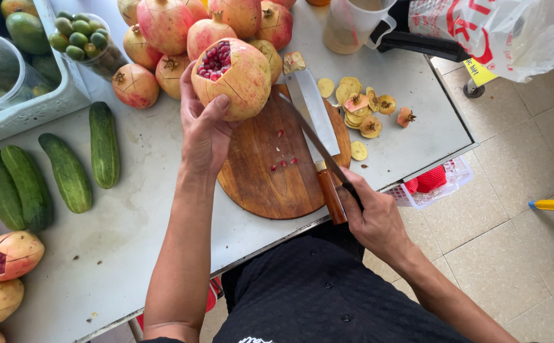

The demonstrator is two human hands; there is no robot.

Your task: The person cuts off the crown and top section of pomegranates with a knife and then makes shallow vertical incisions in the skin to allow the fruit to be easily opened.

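Head view. Pomegranate [239, 79], its top cut open to show red seeds, is held above the far edge of a round wooden board [277, 171]. The left hand [204, 130] is clamped around its near side, thumb on the rind; the fingers behind the fruit are hidden. The right hand [372, 216] is closed on a thin knife [315, 136], whose dark handle is mostly covered by the fingers and whose blade tip nears the fruit. A cleaver [315, 117] lies on the board under the knife, with its wooden handle toward the person. Loose seeds [283, 162] dot the board. Cut crowns [362, 108] lie to the right on the table [143, 209]. Whole pomegranates [169, 32] are cut off by the top edge, and cucumbers [67, 168] lie to the left.
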